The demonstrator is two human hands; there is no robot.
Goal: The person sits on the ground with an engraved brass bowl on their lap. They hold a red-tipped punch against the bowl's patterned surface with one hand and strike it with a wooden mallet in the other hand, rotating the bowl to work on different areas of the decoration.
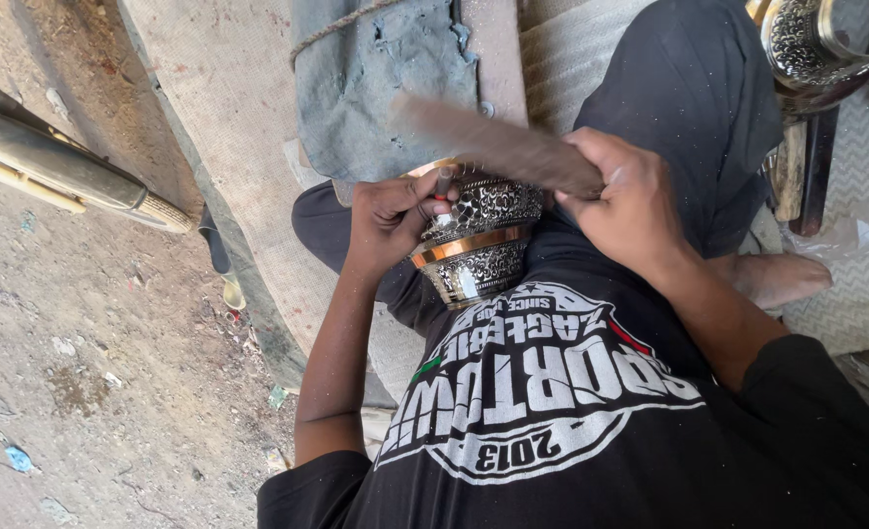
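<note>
Gripping an engraved metal vessel (478, 240) against the lap, left hand (390, 220) clenched around its upper rim together with a slim punch-like tool (443, 183) held upright between thumb and fingers. Right hand (630, 211) closed tight on the handle end of a long flat wooden striker (498, 145), blurred, long axis running from the right hand up and to the left, its far end over the grey cloth pad (380, 83). Vessel lying tilted, mouth toward the pad, foot toward the black shirt (571, 411); long axis roughly from the chest outward. Silver chased bands around the body, one plain copper-coloured band between them. Large white round emblem with a little red and green across the shirt front. Second engraved metal pot (806, 49) at the upper right, well apart from the hands. Bare foot (772, 279) on the pale woven mat (845, 294) at right. Dusty ground (82, 372) at left, with small scraps of litter and a pale pole (52, 157) lying across it.
</note>
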